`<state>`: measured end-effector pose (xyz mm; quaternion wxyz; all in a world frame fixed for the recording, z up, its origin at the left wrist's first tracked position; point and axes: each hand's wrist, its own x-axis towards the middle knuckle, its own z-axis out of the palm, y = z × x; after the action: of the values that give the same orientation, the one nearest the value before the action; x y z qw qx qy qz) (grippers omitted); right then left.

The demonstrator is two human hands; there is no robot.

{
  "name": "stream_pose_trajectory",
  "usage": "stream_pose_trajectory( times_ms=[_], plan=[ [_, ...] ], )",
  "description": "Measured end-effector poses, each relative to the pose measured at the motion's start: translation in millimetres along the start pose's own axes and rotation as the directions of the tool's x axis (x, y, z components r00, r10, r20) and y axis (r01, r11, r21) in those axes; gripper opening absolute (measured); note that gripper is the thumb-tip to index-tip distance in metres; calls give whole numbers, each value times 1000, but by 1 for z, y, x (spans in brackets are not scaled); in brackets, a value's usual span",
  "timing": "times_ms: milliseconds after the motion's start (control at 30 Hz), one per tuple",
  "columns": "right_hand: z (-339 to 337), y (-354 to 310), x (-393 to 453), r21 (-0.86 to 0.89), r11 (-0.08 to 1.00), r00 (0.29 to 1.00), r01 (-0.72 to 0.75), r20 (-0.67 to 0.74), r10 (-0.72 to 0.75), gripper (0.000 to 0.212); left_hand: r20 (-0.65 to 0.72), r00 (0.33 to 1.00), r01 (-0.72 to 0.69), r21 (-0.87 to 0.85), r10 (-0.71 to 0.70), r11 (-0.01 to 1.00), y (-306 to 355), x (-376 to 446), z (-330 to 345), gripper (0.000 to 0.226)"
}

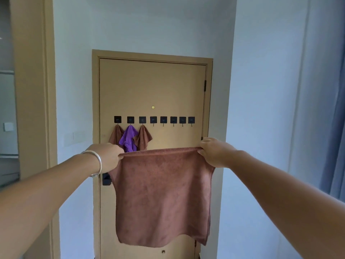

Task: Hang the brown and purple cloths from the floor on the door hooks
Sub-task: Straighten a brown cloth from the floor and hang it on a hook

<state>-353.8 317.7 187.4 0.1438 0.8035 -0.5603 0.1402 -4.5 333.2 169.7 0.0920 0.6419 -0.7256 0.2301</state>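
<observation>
I hold a brown cloth [162, 197] stretched flat in front of the tan door [153, 86]. My left hand [108, 156] pinches its top left corner and my right hand [214, 152] pinches its top right corner. A row of several black hooks [173, 120] runs across the door. The three leftmost hooks carry a brown cloth [115, 136], a purple cloth [128, 139] and another brown cloth [143, 139]. The other hooks are bare. The held cloth hangs below the hook row and hides the lower door.
A black door handle [106, 179] shows at the door's left edge, partly behind my left hand. White walls flank the door. A blue curtain [336, 128] hangs at the far right. A tan door frame [33, 90] stands at the left.
</observation>
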Motion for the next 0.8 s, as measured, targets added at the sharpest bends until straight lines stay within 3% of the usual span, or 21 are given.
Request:
stream_pose_trajectory(
  times_ms=[800],
  plan=[
    [153, 121, 301, 107, 993, 998, 59, 2, -60, 40, 64, 995, 71, 48, -74, 996, -15, 282, 147, 30]
  ],
)
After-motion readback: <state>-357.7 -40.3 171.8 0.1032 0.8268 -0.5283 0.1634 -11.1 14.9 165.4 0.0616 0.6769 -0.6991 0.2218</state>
